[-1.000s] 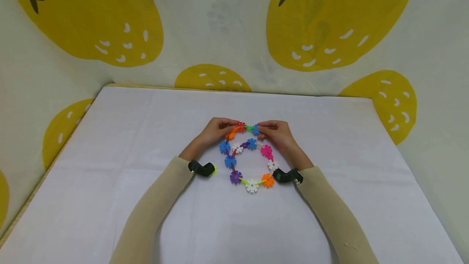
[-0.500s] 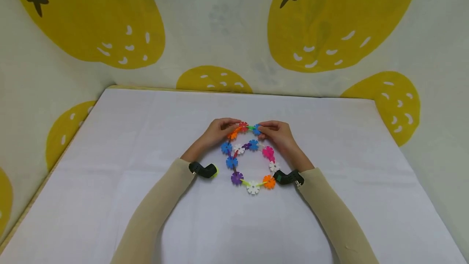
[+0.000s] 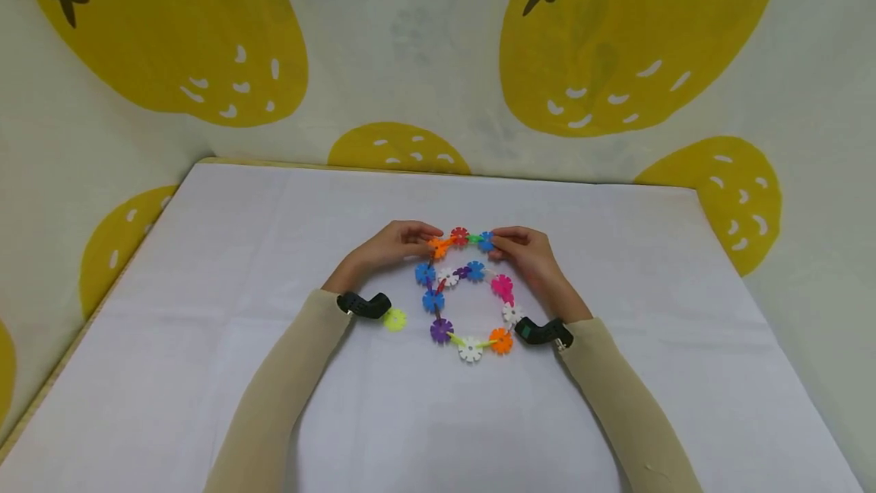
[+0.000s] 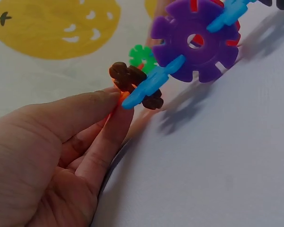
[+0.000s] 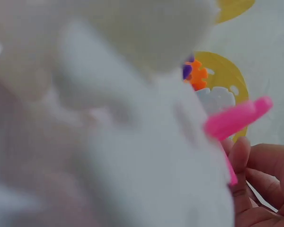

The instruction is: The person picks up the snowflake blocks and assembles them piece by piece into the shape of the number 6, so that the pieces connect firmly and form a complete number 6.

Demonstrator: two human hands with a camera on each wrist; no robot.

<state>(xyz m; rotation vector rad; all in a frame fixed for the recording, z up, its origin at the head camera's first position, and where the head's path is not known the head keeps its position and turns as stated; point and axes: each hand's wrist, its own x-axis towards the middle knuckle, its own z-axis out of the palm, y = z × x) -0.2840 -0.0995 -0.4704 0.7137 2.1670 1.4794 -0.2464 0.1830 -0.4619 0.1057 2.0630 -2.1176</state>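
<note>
Notched plastic snowflake discs in many colours are joined into a chain that forms a large ring and a smaller curved run behind it. In the head view my left hand (image 3: 390, 243) is at the orange disc (image 3: 438, 248) on the far left of this run. The left wrist view has its thumb and finger pinching an orange edge beside a brown disc (image 4: 128, 75), a blue disc (image 4: 154, 82) and a purple disc (image 4: 180, 38). With thumb and forefinger my right hand (image 3: 530, 251) holds the blue disc (image 3: 486, 241) at the run's other end. A red disc (image 3: 460, 236) sits between.
A loose yellow-green disc (image 3: 395, 319) lies by the left wrist camera (image 3: 364, 305). The right wrist camera (image 3: 544, 332) is close to the ring's white disc (image 3: 512, 315). A white cloth covers the table (image 3: 205, 310), and a patterned curtain (image 3: 424, 59) hangs behind.
My left hand has shifted left, from beside the red disc to the orange one, uncovering the yellow-green disc. My right hand and the blue disc have moved slightly right.
</note>
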